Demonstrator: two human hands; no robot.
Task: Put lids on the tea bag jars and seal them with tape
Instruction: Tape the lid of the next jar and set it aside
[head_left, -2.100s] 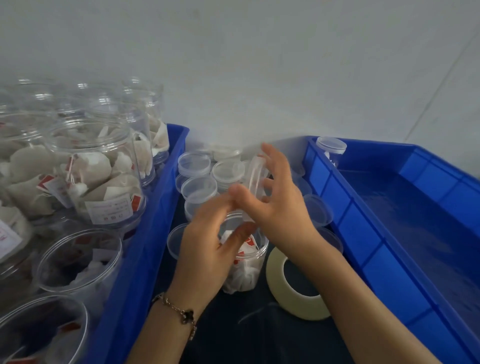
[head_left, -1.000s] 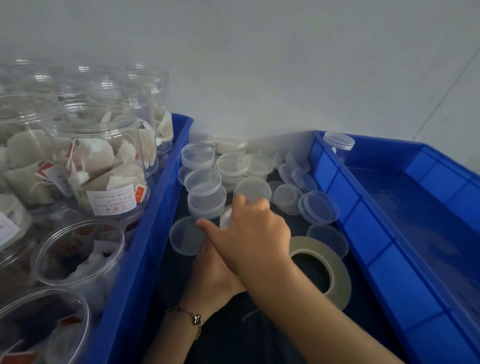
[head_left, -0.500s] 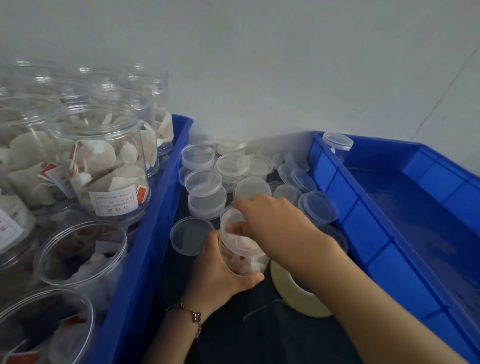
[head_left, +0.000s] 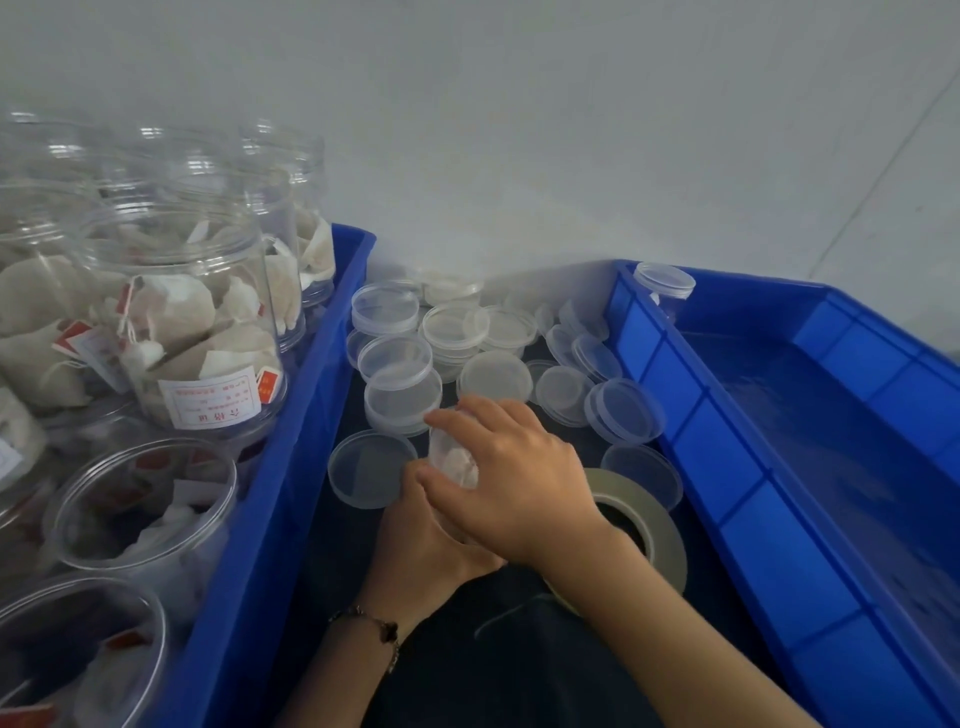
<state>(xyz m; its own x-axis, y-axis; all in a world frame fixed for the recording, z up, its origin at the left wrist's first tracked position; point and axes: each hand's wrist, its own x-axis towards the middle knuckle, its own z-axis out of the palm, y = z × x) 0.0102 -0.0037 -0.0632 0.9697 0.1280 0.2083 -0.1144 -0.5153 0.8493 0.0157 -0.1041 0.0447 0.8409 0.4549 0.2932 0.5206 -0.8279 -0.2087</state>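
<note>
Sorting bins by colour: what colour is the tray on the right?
Blue. The tray shows clearly in the head view.

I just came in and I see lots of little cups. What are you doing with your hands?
A person is closing a small jar of tea bags. The left hand holds the jar from below, and the right hand grips its top, where the lid goes. Spare lids lie behind, and a roll of tape waits beside the hands. Open jars fill the blue bin on the left.
</note>
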